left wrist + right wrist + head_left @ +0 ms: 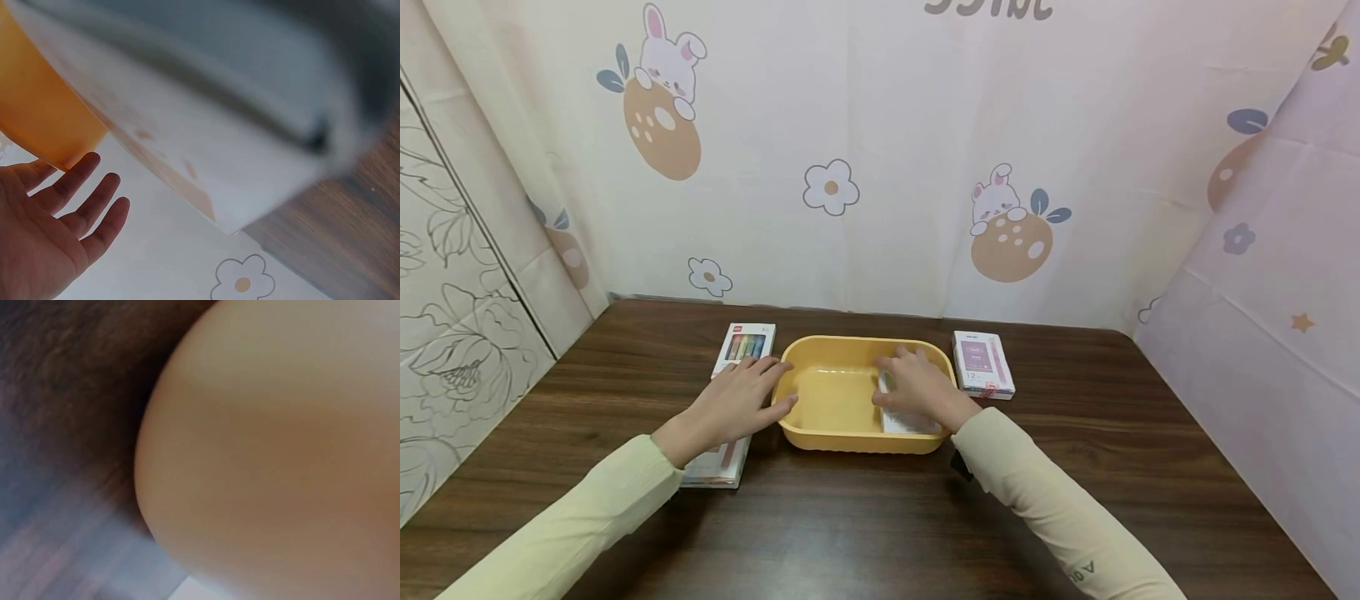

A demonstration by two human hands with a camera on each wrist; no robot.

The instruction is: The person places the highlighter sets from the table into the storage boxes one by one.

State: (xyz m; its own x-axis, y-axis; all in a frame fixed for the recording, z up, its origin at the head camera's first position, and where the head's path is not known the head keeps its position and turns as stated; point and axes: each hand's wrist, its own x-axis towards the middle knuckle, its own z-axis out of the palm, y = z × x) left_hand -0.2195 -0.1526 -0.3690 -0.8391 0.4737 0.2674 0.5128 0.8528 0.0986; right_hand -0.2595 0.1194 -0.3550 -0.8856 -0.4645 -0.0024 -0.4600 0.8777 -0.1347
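Observation:
A yellow plastic basket (pixel 831 442) stands near the middle of the table. My left hand (pixel 730 408) is at its left rim, fingers extended and spread; in the left wrist view the hand (pixel 50 225) has its fingertips by the basket wall (pixel 50 106). Inside the basket, at the right, lies a white box (pixel 906 422). My right hand (pixel 921 387) reaches over the right rim and holds this box from above, hiding much of it. The right wrist view is mostly filled by the blurred basket wall (pixel 269 456).
A white box of colored pens (pixel 747 343) lies left of the basket, partly under the left hand. Nearer is another flat pack (pixel 718 468) below the left wrist. A white and purple box (pixel 983 367) lies right of the basket. Behind the dark wooden table (pixel 850 533) hangs a patterned curtain (pixel 895 250).

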